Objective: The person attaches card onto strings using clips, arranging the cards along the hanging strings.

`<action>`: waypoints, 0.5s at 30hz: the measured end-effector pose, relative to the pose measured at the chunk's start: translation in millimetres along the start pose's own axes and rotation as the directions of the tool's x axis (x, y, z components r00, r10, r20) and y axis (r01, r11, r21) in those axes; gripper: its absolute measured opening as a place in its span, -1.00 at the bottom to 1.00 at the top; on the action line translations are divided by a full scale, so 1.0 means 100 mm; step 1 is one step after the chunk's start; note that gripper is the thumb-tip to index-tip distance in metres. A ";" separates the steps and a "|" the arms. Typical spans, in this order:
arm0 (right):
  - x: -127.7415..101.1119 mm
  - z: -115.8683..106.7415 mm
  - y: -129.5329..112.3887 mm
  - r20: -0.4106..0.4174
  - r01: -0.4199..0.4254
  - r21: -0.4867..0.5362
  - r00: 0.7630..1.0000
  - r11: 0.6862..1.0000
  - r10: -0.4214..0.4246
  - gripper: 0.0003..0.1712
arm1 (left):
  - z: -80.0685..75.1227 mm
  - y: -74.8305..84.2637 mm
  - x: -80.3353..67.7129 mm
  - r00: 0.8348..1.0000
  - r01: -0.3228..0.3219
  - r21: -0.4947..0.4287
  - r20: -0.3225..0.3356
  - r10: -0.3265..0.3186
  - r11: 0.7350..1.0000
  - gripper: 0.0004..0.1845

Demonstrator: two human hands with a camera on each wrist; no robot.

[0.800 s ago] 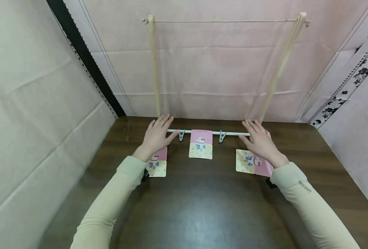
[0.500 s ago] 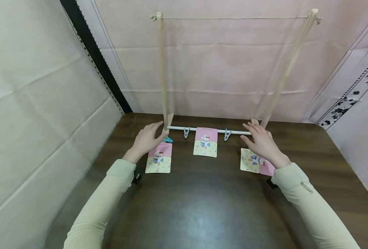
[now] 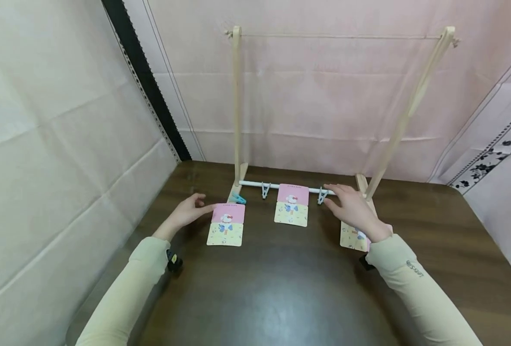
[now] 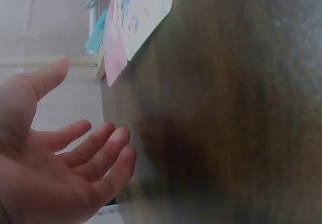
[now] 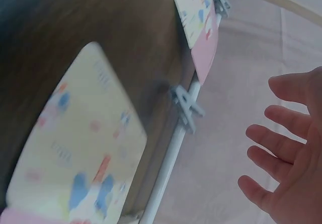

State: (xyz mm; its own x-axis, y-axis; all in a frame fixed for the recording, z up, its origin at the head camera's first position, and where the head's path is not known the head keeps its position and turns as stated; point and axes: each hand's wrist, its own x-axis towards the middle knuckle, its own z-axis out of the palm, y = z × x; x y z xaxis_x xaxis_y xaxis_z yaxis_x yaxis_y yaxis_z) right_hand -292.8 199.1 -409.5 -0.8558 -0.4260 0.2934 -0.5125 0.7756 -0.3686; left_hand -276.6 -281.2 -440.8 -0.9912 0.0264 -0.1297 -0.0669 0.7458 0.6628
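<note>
a: what could go wrong here?

b: as i judge it, the right hand (image 3: pixel 354 210) is the risk; it hovers, fingers spread and holding nothing, just beside the grey clip (image 3: pixel 322 195) on the white rod (image 3: pixel 255 184) near the far edge of the dark wooden table (image 3: pixel 281 288); a careless brush could knock that clip along the rod, or nudge the tall pale wooden frame (image 3: pixel 236 105) that stands on the far edge; the frame looks light, so a push on its foot might shift or tip it.

a: and the left hand (image 3: pixel 187 214)?

b: open too, fingers relaxed, empty; it sits low over the table just left of the pink and yellow cartoon card (image 3: pixel 226 224) toward the left edge; a sweep of the fingers could slide that card or flick the small teal clip (image 3: pixel 238 198) lying by the frame's left foot.

a: how do the cards look?

b: thin, flat, rounded corners, pink upper half, yellow lower half with a small printed figure; a middle card (image 3: pixel 292 211) of the same kind lies below the rod between two grey clips, its top edge at the rod; whether it is clipped i cannot tell; a third card (image 3: pixel 350 239) lies toward the right edge, partly hidden under the right wrist; they look light enough to skid at a touch.
</note>
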 end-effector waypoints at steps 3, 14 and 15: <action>0.03 0.06 -0.10 0.036 -0.017 0.041 0.999 0.999 0.016 -0.43 | 0.03 -0.07 -0.03 0.998 0.050 -0.055 0.024 -0.049 0.997 -0.17; 0.40 0.32 -0.39 0.040 0.041 0.081 0.998 0.996 -0.044 -0.42 | 0.03 -0.09 0.04 0.999 0.029 -0.118 0.026 -0.026 0.993 -0.17; 0.43 0.36 -0.42 0.042 0.045 0.093 0.998 0.995 -0.049 -0.42 | 0.04 -0.09 0.04 0.999 0.029 -0.120 0.028 -0.026 0.992 -0.17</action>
State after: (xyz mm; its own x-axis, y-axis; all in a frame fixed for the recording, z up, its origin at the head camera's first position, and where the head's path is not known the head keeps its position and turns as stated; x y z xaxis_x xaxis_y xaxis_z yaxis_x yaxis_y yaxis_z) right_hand -310.2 131.9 -413.0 -0.8316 -0.4830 0.2741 -0.5551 0.7089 -0.4351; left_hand -279.5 -285.1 -450.8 -0.9855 0.0257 -0.1676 -0.1090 0.6611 0.7424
